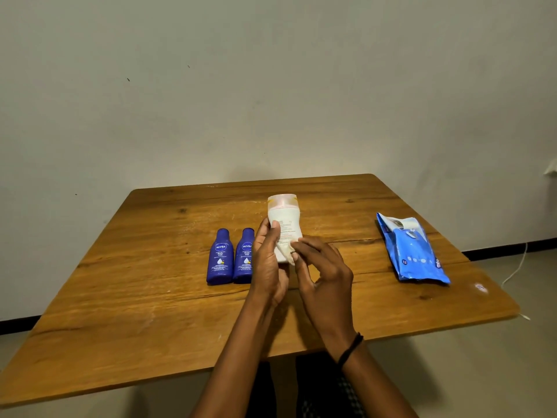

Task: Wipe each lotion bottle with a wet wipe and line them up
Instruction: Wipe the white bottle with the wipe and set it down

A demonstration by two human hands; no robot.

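- White lotion bottle (284,218): held above the middle of the table (150,297), roughly upright with its pale pink cap end away from the person and the printed back label facing the camera.
- Left hand (266,267): wrapped round the bottle's left side and lower body, thumb across the label.
- Right hand (324,273): fingertips pinched on a small white wet wipe (284,251), pressing it against the bottle's lower part.
- First blue bottle (220,257) and second blue bottle (244,256): at 9 o'clock from the held bottle, apparently upright, just beside each other, labels forward.
- Pack of wipes (411,251): flat on the table at 3 o'clock, well apart from the hands.
- Step in hand, judged: wiping the white bottle; the blue pair probably forms the start of the row.
- Next move, judged: pass the wipe round the remaining surface, then stand the bottle just at 3 o'clock of the second blue bottle, in line, without knocking that neighbour.
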